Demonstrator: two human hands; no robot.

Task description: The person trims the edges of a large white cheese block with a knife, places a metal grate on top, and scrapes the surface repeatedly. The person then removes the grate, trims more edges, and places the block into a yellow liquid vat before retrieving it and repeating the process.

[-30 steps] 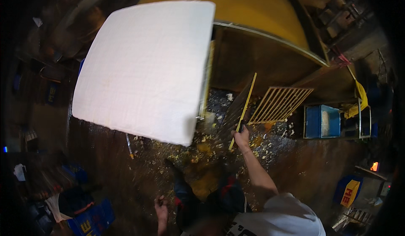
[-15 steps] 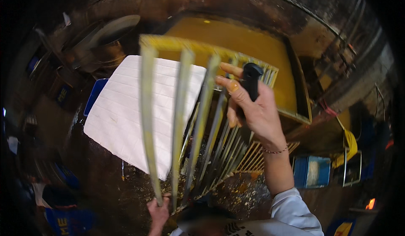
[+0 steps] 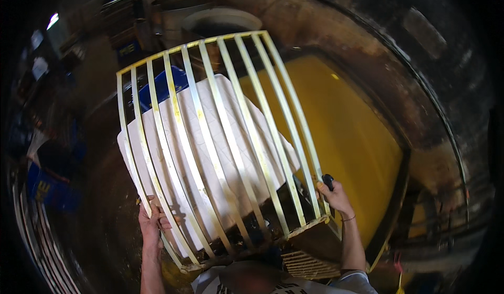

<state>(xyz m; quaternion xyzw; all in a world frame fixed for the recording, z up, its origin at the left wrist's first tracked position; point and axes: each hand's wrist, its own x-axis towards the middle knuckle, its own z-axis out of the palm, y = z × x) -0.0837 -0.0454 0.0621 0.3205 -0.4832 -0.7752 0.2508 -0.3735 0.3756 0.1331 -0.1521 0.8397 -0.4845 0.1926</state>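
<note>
I hold a pale yellow slatted rack (image 3: 220, 136) up in front of me, its bars running away from me. My left hand (image 3: 151, 223) grips its left rail near the lower corner. Over on the opposite rail, near the lower corner, my right hand (image 3: 332, 195) has hold of the frame and also has a small black object (image 3: 327, 180) in its fingers. Behind the bars lies a large white square sheet (image 3: 210, 157). To the right is a big tank of yellow liquid (image 3: 357, 142).
A dark metal rim (image 3: 404, 173) borders the yellow tank. Another slatted rack (image 3: 310, 265) lies low near my right arm. Blue crates (image 3: 163, 84) stand beyond the white sheet and more blue crates (image 3: 47, 189) at the far left. The surroundings are dim and cluttered.
I have lifted the slatted rack from the floor and swung it up flat before me; my left hand has taken its left rail. The view has tilted toward the tank.
</note>
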